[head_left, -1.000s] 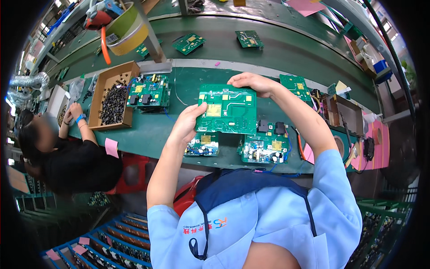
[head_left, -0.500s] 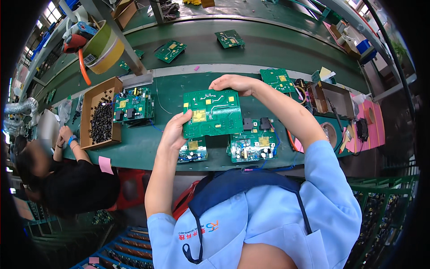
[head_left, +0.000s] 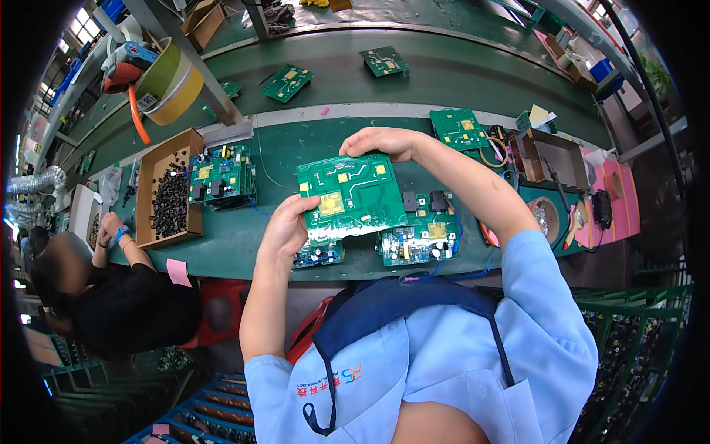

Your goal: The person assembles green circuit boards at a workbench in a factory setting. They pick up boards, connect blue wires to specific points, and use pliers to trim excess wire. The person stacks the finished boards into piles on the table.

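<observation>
Board [head_left: 355, 194], fingers [head_left: 358, 143] at 2 edges, above bench [head_left: 314, 137]

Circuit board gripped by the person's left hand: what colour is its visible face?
The circuit board is green with yellowish patches, best seen in the head view.

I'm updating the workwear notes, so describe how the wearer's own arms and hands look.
The left sleeve and right sleeve are short, light blue, with no visible markings. The left forearm and right forearm are uncovered, without watch or band. The left hand and right hand wear no gloves.
</observation>
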`<action>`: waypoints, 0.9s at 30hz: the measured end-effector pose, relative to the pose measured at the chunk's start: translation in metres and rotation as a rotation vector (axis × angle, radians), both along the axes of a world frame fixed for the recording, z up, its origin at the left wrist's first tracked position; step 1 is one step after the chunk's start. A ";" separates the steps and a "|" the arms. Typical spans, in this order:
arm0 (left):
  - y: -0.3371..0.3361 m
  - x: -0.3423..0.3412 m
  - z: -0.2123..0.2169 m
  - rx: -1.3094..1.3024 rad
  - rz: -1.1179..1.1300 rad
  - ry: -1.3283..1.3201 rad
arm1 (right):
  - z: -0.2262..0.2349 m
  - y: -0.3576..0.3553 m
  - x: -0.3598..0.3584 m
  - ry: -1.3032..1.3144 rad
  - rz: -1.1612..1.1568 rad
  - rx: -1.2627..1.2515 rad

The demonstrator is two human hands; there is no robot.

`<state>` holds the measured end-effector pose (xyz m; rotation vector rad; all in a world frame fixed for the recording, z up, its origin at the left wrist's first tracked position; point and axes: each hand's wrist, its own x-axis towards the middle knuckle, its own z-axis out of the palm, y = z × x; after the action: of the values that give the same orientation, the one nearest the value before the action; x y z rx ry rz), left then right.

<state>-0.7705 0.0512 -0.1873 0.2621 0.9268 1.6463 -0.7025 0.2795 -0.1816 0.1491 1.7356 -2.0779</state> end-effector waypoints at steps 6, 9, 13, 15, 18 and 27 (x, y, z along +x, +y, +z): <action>-0.005 0.000 0.001 -0.035 -0.117 0.079 | 0.004 -0.008 0.003 -0.022 0.022 -0.011; -0.009 -0.003 -0.001 -0.035 -0.158 0.134 | 0.006 -0.010 0.006 -0.007 0.027 -0.040; -0.013 -0.003 -0.004 -0.017 -0.153 0.188 | 0.015 -0.014 0.008 0.010 0.062 -0.042; -0.015 -0.005 -0.006 -0.011 -0.151 0.207 | 0.015 -0.015 0.007 0.024 0.069 -0.036; -0.019 -0.005 -0.008 -0.017 -0.147 0.226 | 0.017 -0.018 0.006 0.018 0.084 -0.028; -0.059 -0.033 -0.007 -0.081 0.012 1.647 | 0.050 -0.072 0.013 0.265 0.318 0.334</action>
<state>-0.8034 -0.0073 -0.1944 1.6806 2.1239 1.1344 -0.6900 0.2076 -0.1321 -0.2995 2.0972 -1.6279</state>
